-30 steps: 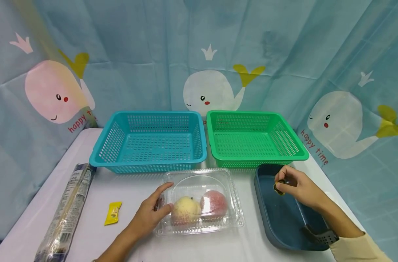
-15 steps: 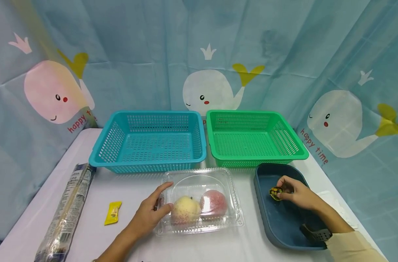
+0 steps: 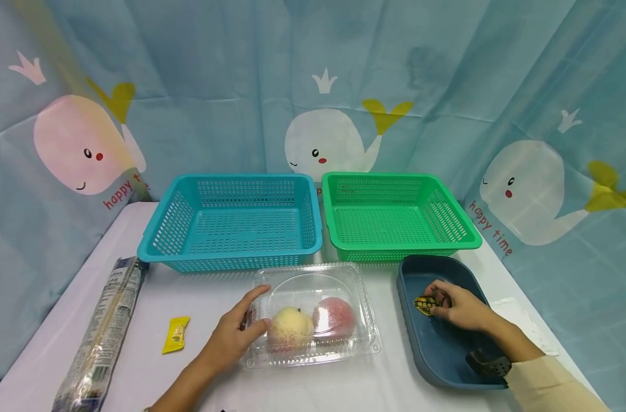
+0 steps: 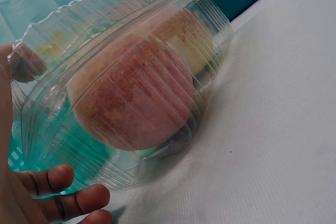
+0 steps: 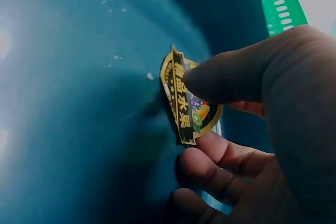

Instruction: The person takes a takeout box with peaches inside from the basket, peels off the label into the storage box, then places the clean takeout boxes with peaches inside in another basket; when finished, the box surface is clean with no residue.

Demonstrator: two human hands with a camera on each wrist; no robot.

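My right hand [image 3: 459, 308] pinches a small black-and-gold fruit label sticker [image 3: 424, 305] between thumb and fingers, inside the dark blue tray [image 3: 418, 357]. In the right wrist view the sticker [image 5: 181, 95] shows Chinese characters and fruit pictures; the thumb covers part of it. My left hand [image 3: 232, 339] rests at the left side of a clear plastic clamshell box [image 3: 367, 337], its thumb and forefinger touching the box. Inside the box lie a pale yellow peach [image 3: 290, 329] and a pink peach [image 3: 335, 317]. The left wrist view shows several fingers loosely extended beside the box.
Behind stand a blue basket [image 3: 230, 264] and a green basket [image 3: 400, 252]. Left lie a small yellow packet [image 3: 176, 335] and a long silvery packet [image 3: 99, 337]. A whitish flat item [image 3: 524, 323] lies right of the tray, partly hidden by the arm.
My right hand has moved slightly left and down within the tray, and the sticker has turned its printed face into view. The left hand and the box have stayed put.
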